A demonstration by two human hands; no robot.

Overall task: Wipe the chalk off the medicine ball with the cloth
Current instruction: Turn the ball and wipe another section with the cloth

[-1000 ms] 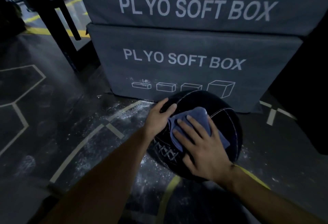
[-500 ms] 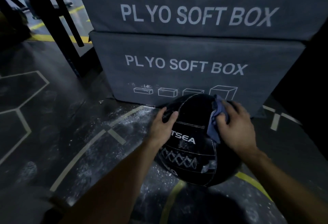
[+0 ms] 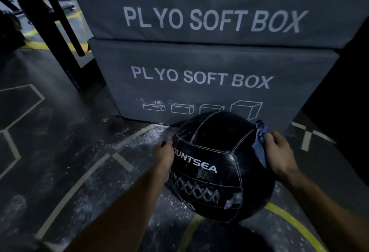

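Two hands on medicine ball (image 3: 215,163), right hand (image 3: 279,151) pinching cloth (image 3: 259,141), left hand (image 3: 164,152) fingers hidden, grip unclear

**Glossy ball, matt surroundings**

The medicine ball (image 3: 217,163) looks like smooth, glossy black leather with pale stitched seams. The cloth (image 3: 259,143) is soft, matt blue fabric. The plyo boxes (image 3: 199,55) wear matt grey fabric. The dark floor (image 3: 65,151) looks rough, chalk-dusted.

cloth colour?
Blue; the cloth shows in the head view, held by the right hand against the black medicine ball.
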